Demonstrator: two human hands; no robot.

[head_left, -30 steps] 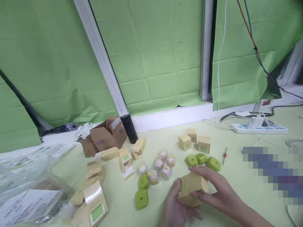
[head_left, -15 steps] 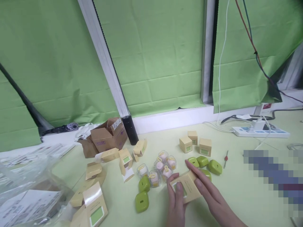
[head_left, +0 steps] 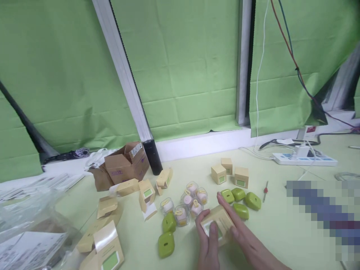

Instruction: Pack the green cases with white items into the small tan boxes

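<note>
Between my two hands is a small tan cardboard box (head_left: 222,221) with a green window on its face, tilted above the table. My left hand (head_left: 209,238) grips it from the left, thumb across the window. My right hand (head_left: 239,232) presses along the box's right side with its fingers stretched out. Just beyond lie several clear cases (head_left: 196,207) with pink insides and yellow loops. Green rounded cases (head_left: 240,211) sit to the right of the box, and two more green cases (head_left: 166,244) to its left. What the box contains is hidden.
Three closed tan boxes (head_left: 218,174) stand farther back. Opened tan boxes (head_left: 109,247) lie at left, near a clear plastic bag (head_left: 33,225). Behind are a brown carton (head_left: 126,165) and a black cylinder (head_left: 152,156). A red-handled tool (head_left: 265,191) and a power strip (head_left: 320,160) are at right.
The view has shifted slightly. My right hand has come farther around the right side of the box, its fingers lying closer along it. The box stays between both hands.
</note>
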